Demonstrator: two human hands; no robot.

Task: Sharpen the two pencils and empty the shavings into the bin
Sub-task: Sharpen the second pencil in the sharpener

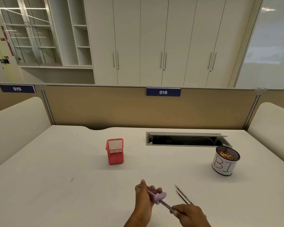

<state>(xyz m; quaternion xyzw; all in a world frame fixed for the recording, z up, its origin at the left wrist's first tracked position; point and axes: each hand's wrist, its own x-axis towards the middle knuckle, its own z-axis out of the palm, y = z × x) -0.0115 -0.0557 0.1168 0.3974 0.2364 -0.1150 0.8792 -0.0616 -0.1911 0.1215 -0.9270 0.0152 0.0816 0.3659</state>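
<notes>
Working low in the frame, left hand (143, 193) clamps the sharpener (156, 194) while right hand (189, 213) pinches a pencil (166, 205) into it; two pointed pencils (184, 194) lie beside, bin (225, 161) at right already holds shavings, emptying apparently remains

Two bare forearms come in from the bottom edge, ending in the left hand (143, 193) and the right hand (189, 214). No sleeve, glove, watch or ring shows on either. The left thumbnail looks short and unpainted; the right hand's nails are hidden.
</notes>
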